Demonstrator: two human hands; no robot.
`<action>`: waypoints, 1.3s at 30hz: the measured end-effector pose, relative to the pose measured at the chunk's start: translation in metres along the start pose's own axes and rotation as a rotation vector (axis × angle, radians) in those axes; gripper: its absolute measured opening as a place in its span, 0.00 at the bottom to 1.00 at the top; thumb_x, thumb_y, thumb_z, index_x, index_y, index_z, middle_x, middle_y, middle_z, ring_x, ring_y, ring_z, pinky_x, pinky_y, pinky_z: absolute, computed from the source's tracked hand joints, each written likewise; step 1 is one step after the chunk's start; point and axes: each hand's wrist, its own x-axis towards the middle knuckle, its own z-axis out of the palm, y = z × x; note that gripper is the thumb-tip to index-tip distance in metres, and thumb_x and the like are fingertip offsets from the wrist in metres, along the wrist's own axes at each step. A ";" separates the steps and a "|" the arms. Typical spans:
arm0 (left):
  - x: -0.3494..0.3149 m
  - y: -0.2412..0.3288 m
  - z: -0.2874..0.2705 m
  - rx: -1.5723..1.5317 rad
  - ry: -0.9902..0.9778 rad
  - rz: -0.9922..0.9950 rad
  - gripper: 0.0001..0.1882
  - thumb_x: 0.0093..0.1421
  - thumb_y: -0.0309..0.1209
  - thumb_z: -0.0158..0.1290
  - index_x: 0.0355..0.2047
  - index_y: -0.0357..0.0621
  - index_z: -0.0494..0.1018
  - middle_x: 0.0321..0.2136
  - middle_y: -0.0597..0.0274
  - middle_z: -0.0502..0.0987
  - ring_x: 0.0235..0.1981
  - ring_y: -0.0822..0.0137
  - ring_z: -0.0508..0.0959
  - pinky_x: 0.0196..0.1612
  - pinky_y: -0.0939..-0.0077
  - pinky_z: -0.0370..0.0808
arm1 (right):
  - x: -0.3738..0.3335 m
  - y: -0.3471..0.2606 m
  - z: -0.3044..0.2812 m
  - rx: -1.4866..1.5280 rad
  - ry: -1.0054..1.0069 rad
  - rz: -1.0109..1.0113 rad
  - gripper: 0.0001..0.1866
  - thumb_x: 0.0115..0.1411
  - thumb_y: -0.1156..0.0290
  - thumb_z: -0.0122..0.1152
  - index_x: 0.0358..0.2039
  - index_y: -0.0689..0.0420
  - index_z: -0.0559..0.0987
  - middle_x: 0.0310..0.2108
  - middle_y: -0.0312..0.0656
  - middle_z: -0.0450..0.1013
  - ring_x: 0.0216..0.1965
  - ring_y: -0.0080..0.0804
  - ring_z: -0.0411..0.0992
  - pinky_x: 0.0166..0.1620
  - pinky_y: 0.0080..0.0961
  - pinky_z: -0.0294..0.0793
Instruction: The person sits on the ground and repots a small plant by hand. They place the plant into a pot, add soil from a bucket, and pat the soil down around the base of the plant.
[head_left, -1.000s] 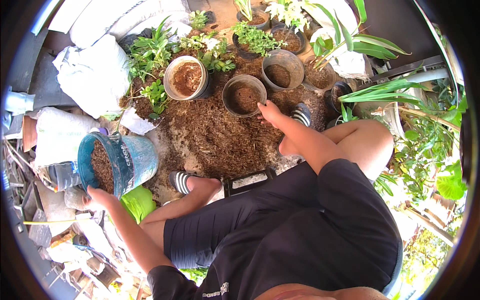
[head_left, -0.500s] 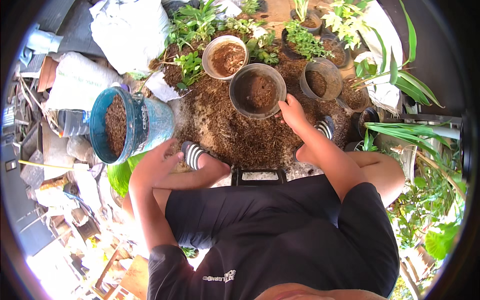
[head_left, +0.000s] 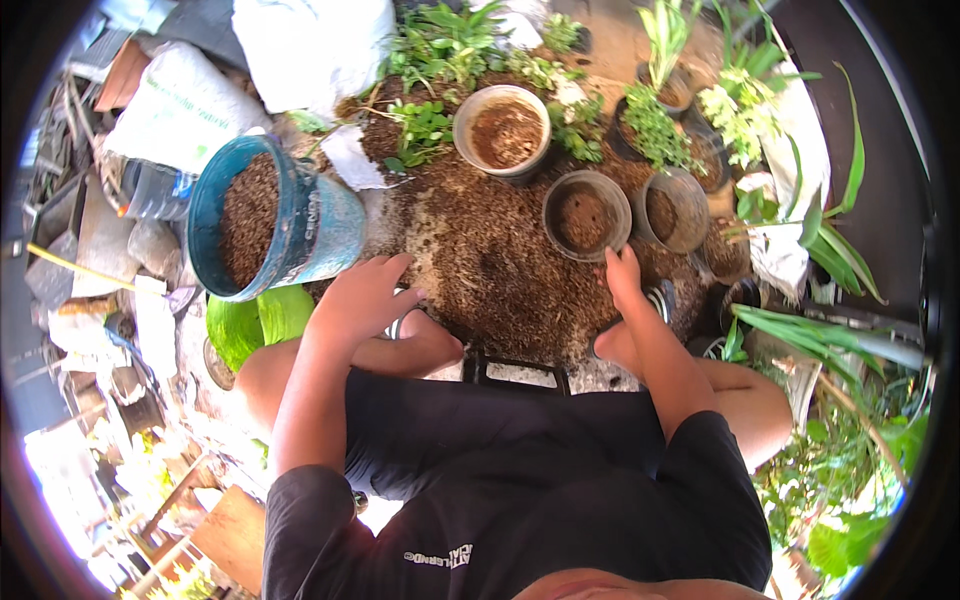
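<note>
One pot, gripped at a single edge

The right hand (head_left: 622, 275) is closed on the near rim of a dark round pot (head_left: 585, 218); the left hand (head_left: 362, 302) is open and empty, fingers spread, near a blue bucket (head_left: 338, 228). The pot is over the right side of the loose soil (head_left: 480, 265), just beside a second pot (head_left: 676, 212); whether it bears on the ground, I cannot tell. With only one edge held, it could tip or slip, and a sideways swing might knock its neighbour. A stray left elbow could jolt the bucket and spill its brown mix (head_left: 248, 215). The pot's mouth faces up; its mouth-to-base axis looks near upright, with no long direction across the round rim.
</note>
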 end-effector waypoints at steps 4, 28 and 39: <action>0.002 -0.007 -0.002 0.058 0.075 0.035 0.29 0.66 0.48 0.53 0.62 0.44 0.70 0.54 0.47 0.77 0.57 0.45 0.74 0.60 0.54 0.70 | 0.000 -0.001 -0.005 0.090 -0.011 0.165 0.17 0.76 0.61 0.46 0.59 0.53 0.69 0.46 0.40 0.73 0.39 0.30 0.75 0.36 0.32 0.78; 0.373 -0.107 -0.059 0.233 0.006 0.178 0.29 0.64 0.49 0.55 0.59 0.43 0.74 0.57 0.49 0.77 0.59 0.48 0.76 0.60 0.53 0.73 | -0.166 -0.164 -0.091 -0.779 -0.246 -0.297 0.30 0.66 0.62 0.62 0.66 0.59 0.70 0.58 0.53 0.73 0.60 0.44 0.71 0.60 0.35 0.71; 0.537 -0.071 -0.061 -0.122 0.146 -0.053 0.36 0.64 0.57 0.53 0.58 0.36 0.74 0.57 0.45 0.77 0.58 0.48 0.77 0.60 0.55 0.74 | -0.185 -0.215 -0.008 -1.105 -0.543 -0.532 0.32 0.61 0.61 0.66 0.62 0.61 0.71 0.42 0.52 0.76 0.47 0.54 0.74 0.52 0.45 0.72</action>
